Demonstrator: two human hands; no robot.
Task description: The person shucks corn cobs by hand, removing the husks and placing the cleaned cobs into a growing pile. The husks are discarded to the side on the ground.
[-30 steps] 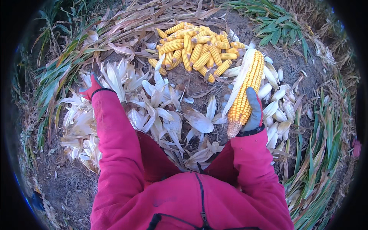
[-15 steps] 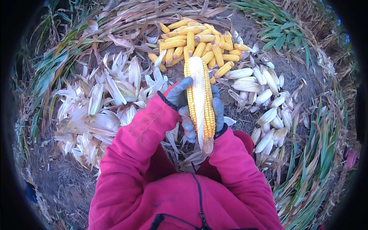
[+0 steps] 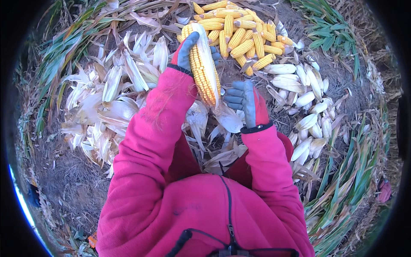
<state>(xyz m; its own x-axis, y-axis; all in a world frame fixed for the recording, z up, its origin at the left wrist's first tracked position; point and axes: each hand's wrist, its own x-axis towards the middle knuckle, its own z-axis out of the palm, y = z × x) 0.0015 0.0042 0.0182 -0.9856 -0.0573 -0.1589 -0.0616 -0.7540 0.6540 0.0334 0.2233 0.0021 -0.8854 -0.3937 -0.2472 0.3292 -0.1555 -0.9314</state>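
Observation:
My left hand (image 3: 186,53), in a grey and red glove, is wrapped round a large yellow ear of corn (image 3: 200,68). A pale strip of husk (image 3: 207,53) still lies along the ear's right side. My right hand (image 3: 247,102), gloved the same way, hangs apart to the right of the ear, fingers stretched leftward and nothing in them. Below the ear, pale husks (image 3: 229,119) lie on the ground between my legs.
Husked ears are heaped in a yellow pile (image 3: 244,36) at the far side. Loose husks form a wide pile (image 3: 109,111) on the left. Unhusked ears (image 3: 306,98) lie to the right. Green and dry stalks (image 3: 351,171) ring the ground.
My left hand has carried the ear up and to the left. My right hand has let go of it and moved away to the right.

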